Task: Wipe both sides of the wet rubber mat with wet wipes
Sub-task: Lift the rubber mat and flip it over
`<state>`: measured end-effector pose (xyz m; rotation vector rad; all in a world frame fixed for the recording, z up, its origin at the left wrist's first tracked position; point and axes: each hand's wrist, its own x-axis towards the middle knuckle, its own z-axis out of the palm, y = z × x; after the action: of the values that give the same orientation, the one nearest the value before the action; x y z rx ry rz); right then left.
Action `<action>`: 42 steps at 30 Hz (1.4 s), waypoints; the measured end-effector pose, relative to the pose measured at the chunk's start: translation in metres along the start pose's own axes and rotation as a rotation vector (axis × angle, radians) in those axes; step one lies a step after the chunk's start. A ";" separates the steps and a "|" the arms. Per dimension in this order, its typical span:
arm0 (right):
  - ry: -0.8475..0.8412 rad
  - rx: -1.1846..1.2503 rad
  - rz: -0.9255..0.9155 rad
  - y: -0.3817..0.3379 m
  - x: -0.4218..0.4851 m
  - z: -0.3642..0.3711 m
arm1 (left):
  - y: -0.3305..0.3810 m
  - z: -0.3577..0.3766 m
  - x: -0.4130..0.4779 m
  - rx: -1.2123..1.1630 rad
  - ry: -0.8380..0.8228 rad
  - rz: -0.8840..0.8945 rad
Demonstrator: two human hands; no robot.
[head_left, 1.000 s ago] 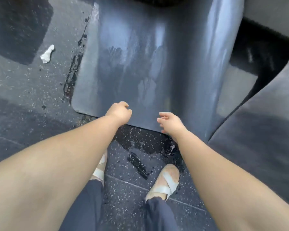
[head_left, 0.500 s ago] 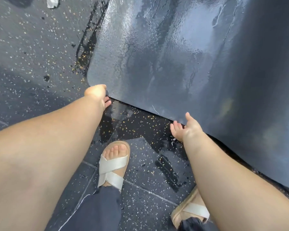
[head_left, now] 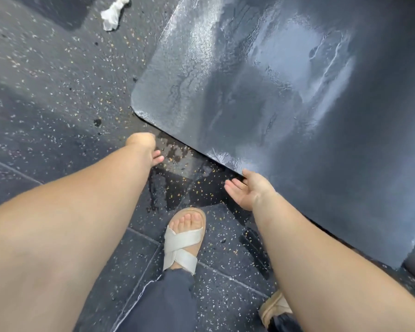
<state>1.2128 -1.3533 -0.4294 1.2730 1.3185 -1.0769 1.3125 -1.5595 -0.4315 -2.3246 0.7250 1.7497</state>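
Dark grey rubber mat (head_left: pixel 249 92), glossy with streaked water, rounded near corner, spread over speckled floor (head_left: pixel 46 92). Crumpled white wet wipe (head_left: pixel 113 14) on floor, beside mat's left edge, not touching.

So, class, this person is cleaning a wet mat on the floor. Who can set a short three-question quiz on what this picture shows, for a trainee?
1. Multiple choice: the crumpled wipe lies A) on the mat, B) on the floor to the left of the mat, C) in the right hand.
2. True or false: the left hand holds a wipe.
3. Fill the gap: the hand that is open, palm up, at the mat's near edge is the ___ one.
Key: 1 B; 2 false; 3 right.
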 end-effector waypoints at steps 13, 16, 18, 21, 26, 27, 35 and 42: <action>-0.058 0.101 -0.230 -0.022 -0.108 -0.210 | -0.154 0.159 -0.223 0.593 -0.411 0.095; -0.016 0.193 -0.226 -0.022 -0.103 -0.286 | -0.205 0.209 -0.263 0.914 -0.435 0.422; 0.044 0.248 -0.219 -0.026 -0.095 -0.336 | -0.234 0.240 -0.289 1.115 -0.376 0.669; 0.107 0.284 -0.196 -0.041 -0.089 -0.399 | -0.261 0.285 -0.320 1.228 -0.288 0.895; 0.074 0.325 -0.192 -0.084 -0.087 -0.469 | -0.281 0.345 -0.343 1.434 -0.211 0.901; 0.055 0.335 -0.197 -0.095 -0.085 -0.477 | -0.283 0.354 -0.342 1.452 -0.217 0.878; -0.005 0.380 -0.240 -0.166 -0.052 -0.496 | -0.282 0.426 -0.315 1.461 -0.288 0.732; 0.014 0.316 -0.336 -0.231 0.001 -0.512 | -0.285 0.530 -0.290 1.280 -0.412 0.711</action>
<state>0.9500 -0.8607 -0.3682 1.3146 1.4464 -1.5633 0.9238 -1.0194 -0.3749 -0.8574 1.9305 1.1593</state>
